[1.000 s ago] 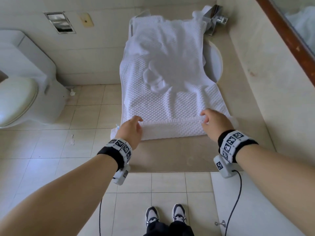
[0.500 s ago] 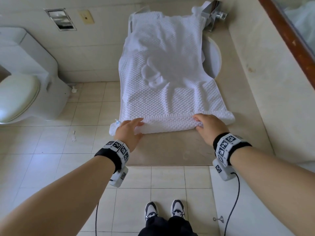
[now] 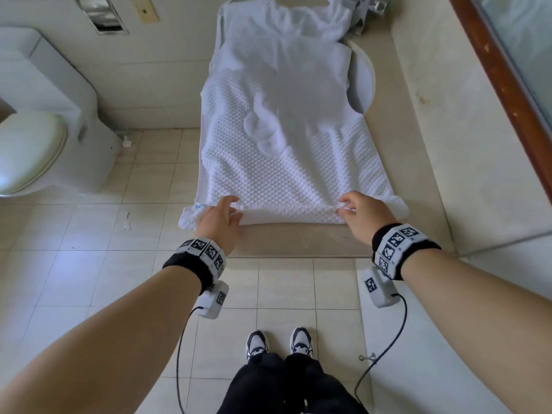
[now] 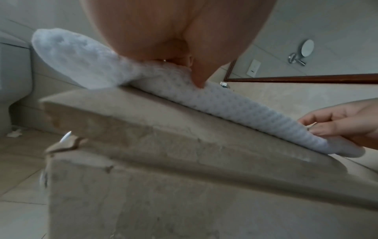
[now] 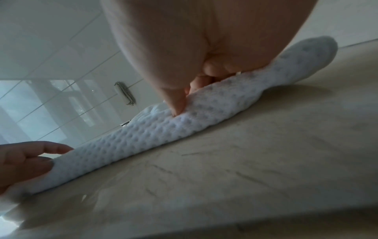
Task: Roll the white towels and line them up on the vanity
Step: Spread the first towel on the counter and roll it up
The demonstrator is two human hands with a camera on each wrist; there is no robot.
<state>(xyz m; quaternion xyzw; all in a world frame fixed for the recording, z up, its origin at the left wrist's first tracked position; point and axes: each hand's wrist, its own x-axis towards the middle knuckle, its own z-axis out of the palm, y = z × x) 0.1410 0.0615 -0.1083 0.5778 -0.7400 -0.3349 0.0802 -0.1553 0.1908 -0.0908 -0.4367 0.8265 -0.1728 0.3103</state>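
A white waffle towel (image 3: 283, 162) lies lengthwise on the beige vanity (image 3: 298, 240), and its near end is turned into a thin roll (image 3: 286, 215). My left hand (image 3: 219, 218) holds the roll's left part, thumb against its near side and fingers over the top. My right hand (image 3: 358, 213) grips the right part with curled fingers. The left wrist view shows the roll (image 4: 235, 106) along the counter edge under my left hand (image 4: 184, 40). In the right wrist view my right hand (image 5: 174, 64) presses its thumb into the roll (image 5: 143, 142).
The towel's far part covers most of the sink basin (image 3: 363, 82) and reaches the faucet (image 3: 367, 10). A raised crease (image 3: 263, 132) sits mid-towel. A wood-framed mirror (image 3: 507, 85) runs along the right wall. A toilet (image 3: 30, 150) stands on the tiled floor at left.
The wide folded band at the towel's near end has narrowed into a tighter roll. Both hands have shifted a little and stay on that roll.
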